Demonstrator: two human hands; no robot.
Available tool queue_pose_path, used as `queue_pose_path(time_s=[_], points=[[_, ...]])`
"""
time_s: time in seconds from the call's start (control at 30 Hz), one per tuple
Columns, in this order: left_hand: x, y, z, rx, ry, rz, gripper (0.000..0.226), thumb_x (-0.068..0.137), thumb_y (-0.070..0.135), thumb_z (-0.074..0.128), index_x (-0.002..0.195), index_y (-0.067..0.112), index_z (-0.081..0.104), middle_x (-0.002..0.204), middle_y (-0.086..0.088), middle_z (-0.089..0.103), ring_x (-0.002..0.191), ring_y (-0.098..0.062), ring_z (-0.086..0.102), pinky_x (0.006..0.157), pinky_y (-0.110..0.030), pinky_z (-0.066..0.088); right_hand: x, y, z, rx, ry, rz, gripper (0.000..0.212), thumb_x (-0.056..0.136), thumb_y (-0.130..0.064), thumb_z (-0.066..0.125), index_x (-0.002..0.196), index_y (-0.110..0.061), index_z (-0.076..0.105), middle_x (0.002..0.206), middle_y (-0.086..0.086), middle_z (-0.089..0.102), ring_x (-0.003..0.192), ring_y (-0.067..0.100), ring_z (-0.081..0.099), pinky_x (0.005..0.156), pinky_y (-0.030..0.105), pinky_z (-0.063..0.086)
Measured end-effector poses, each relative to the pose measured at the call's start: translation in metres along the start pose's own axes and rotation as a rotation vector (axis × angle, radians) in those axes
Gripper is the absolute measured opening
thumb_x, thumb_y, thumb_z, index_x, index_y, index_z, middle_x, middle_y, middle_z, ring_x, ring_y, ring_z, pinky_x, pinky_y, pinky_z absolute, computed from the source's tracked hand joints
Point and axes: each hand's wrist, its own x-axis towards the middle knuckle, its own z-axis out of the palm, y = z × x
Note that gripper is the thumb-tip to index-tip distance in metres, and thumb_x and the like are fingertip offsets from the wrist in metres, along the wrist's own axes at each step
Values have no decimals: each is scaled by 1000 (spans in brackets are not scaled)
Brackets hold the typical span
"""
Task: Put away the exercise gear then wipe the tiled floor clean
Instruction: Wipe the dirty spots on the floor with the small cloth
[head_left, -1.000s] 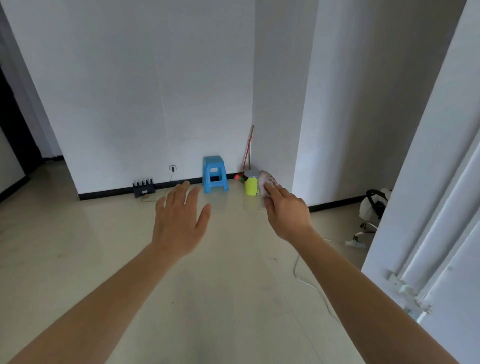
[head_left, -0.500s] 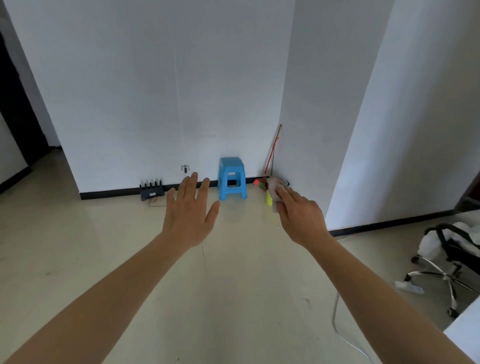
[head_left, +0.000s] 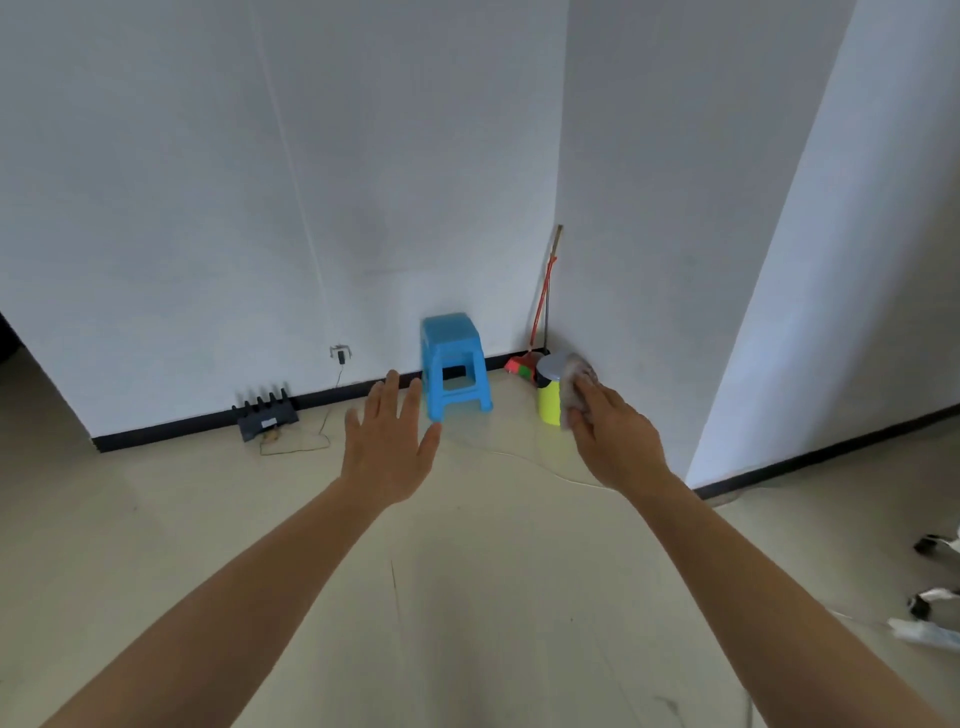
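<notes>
Right hand (head_left: 618, 441) gripped a balled rag (head_left: 574, 384) at arm's length; left hand (head_left: 392, 447) was empty, fingers spread. No exercise gear was visible. Risk: a thin cable (head_left: 519, 457) crossed the floor (head_left: 260, 519) ahead and could snag feet or rag while wiping.

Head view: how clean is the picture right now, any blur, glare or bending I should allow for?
Head view: motion blur smears the blue stool, the black router and the rag in the right hand; the wide lens bows the wall edges; the floor gives soft reflections under the stool and the yellow bin; light is even, with no hard shadows.
</notes>
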Motion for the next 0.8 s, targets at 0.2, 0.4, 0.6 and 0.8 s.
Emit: queue_pose_path(time_s=[0.2, 0.4, 0.6, 0.8], points=[[154, -51, 27, 7, 6, -44, 67, 102, 52, 22, 158, 20, 2, 166, -11, -5, 152, -28, 3, 120, -52, 15, 179, -18, 62, 94, -103, -35, 49, 106, -32, 38, 155, -23, 31, 151, 1, 46, 124, 23, 55, 86, 37, 48], [319, -109, 88, -32, 50, -83, 67, 103, 50, 25, 158, 20, 3, 166, -10, -5, 153, -27, 2, 121, -50, 13, 344, -30, 179, 79, -118, -187, 49, 104, -30, 42, 152, -20, 35, 146, 3, 51, 107, 29, 63, 82, 43, 55], [500, -166, 140, -36, 16, -65, 68, 103, 51, 22, 158, 19, 0, 165, -11, -8, 153, -27, 0, 121, -50, 12, 504, -20, 282, 43, -239, -100, 50, 104, -31, 41, 153, -23, 34, 148, 5, 50, 102, 28, 65, 79, 42, 56], [694, -186, 167, -85, -30, -18, 67, 103, 50, 21, 158, 20, -2, 165, -9, -10, 153, -26, -2, 122, -50, 10, 661, 15, 329, 38, -205, 30, 52, 104, -36, 42, 154, -26, 33, 146, 3, 51, 125, 28, 55, 92, 41, 49]])
